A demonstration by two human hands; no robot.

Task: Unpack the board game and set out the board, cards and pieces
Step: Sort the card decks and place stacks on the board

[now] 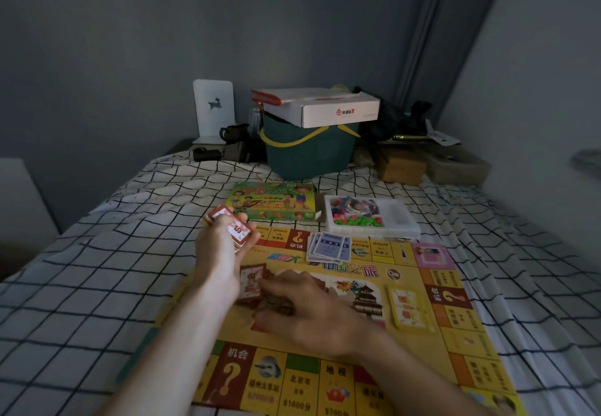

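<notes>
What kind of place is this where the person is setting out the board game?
Most likely a bedroom: the game board lies on a bed with a checked sheet pushed into a corner of plain walls. At its far end, household things are stored: a green basket with a white carton on top.

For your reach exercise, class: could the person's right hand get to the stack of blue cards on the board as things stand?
Probably yes. The right hand rests low on the board, and the blue cards lie just beyond it with only open board between.
</notes>
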